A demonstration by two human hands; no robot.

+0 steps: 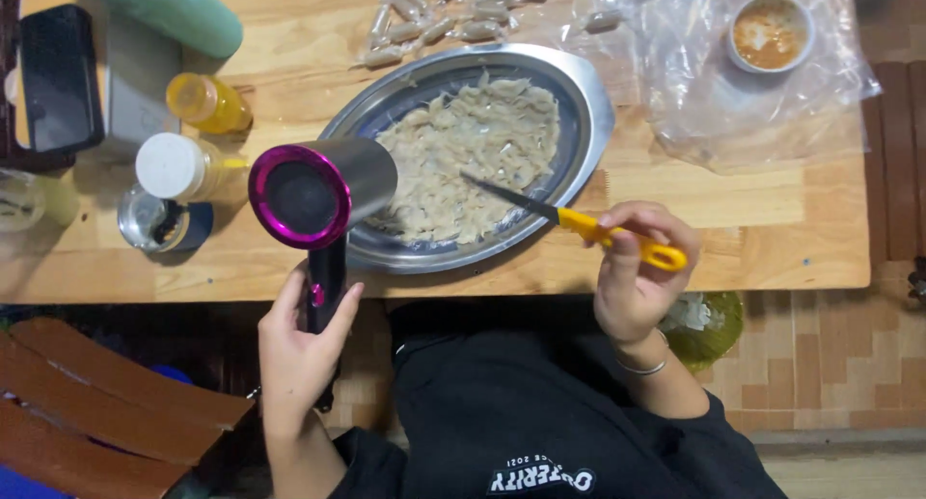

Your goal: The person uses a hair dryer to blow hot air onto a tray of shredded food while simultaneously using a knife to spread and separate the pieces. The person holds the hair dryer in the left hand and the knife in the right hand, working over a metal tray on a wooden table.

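One head-worn view is given, aimed steeply down; the wooden table (pixel 733 239) is seen closely from above. Its near edge is crossed; lap and floor are included

Magenta-ringed silver hair dryer (pixel 323 192), yellow-handled scissors (pixel 588 227), pale dough pieces (pixel 473 161), grey oval tray (pixel 588 104)

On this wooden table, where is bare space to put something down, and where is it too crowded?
Bare wood lies right of the oval metal tray, below the clear plastic sheet, and in a narrow strip along the near edge under the scissors. The left end is crowded: yellow bottles, a jar and the hair dryer. Wrapped pieces fill the far edge.
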